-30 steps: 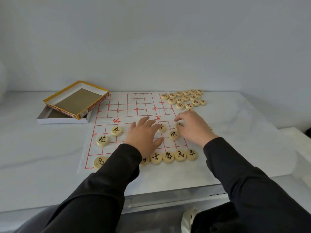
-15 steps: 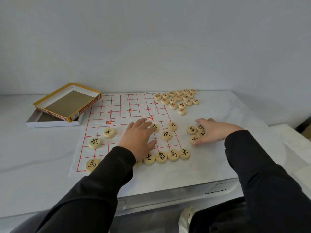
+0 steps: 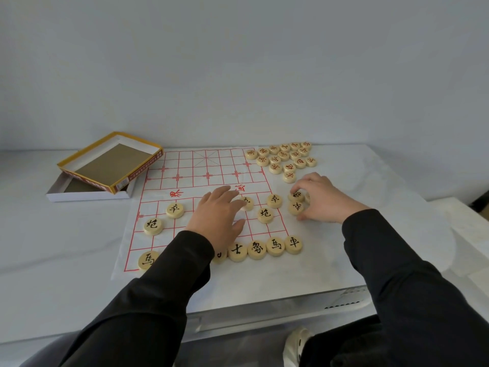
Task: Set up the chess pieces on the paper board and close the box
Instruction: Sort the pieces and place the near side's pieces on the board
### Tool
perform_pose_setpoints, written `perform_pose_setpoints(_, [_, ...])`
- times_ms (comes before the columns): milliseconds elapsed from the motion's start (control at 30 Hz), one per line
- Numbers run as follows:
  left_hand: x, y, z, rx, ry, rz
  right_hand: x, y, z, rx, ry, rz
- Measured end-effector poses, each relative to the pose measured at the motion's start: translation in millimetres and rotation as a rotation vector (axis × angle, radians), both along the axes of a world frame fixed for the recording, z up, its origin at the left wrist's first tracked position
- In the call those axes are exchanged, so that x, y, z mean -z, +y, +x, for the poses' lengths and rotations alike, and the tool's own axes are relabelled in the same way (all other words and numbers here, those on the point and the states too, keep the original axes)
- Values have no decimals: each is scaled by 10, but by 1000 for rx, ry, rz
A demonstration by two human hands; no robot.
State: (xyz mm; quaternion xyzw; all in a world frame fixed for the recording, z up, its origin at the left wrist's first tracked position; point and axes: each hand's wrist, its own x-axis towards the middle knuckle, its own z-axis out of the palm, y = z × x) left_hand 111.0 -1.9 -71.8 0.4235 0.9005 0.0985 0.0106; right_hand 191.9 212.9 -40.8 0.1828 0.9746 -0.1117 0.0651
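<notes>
Head view, one item per line.

- Bench [image 3: 53,247]: pale surface; its near edge was partly covered by both arms.
- Paper board [image 3: 201,176]: white sheet with a red grid, lying flat on the bench; the far half of the grid carried no pieces.
- Black-marked pieces [image 3: 275,246]: a near row of discs, four readable at the right, one at the far left, one half-covered. The middle of the row was hidden under the left sleeve [image 3: 164,287]. Two more discs stood in the second rank and three in the third.
- Red-marked pieces [image 3: 284,157]: a tight cluster off the board's far right corner, touching one another; characters too small to read.
- Left hand [image 3: 219,215]: palm down on the board, grip wide, fingers straight. One fingertip overlapped a third-rank disc, partly covering its mark.
- Right hand [image 3: 325,200]: just off the grid's right edge, grip narrow, fingers and thumb curled round the loose pieces [image 3: 295,207]. Two showed and a third was mostly hidden; whether any was lifted could not be told.
- Box lid [image 3: 111,161]: yellow-rimmed, inside up, tilted on the box base [image 3: 87,193], left of the board; the base's interior was mostly covered.
- Shoe [image 3: 296,340]: pale, below the bench edge, partly cut off.
</notes>
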Motion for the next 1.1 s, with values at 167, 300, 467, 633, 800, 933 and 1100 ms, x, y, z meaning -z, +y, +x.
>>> perform_pose_setpoints(167, [-1, -11, -21, -3, 2, -1, 77, -25, -20, -92, 8, 98])
perform_pose_setpoints(300, [1, -14, -37, -19, 2, 5, 97, -11, -32, -102, 16, 201])
perform_pose_setpoints(467, [-6, -23, -43, -26, 0, -1, 63, -41, -77, -104, 29, 301])
perform_pose_setpoints(633, [-102, -142, -145, -113, -22, 11, -61, -190, -140, 48, 173, -2])
perform_pose_setpoints(800, [-197, -274, -249, -169, -56, 49, -147, -439, -259, 35, 139, -185])
perform_pose_setpoints(933, [-242, -409, -327, -202, -90, 57, -196, -687, -412, 12, 208, -365])
perform_pose_setpoints(1100, [-288, -756, -510, -292, -199, 7, -143, -1055, -610, -32, 278, -546])
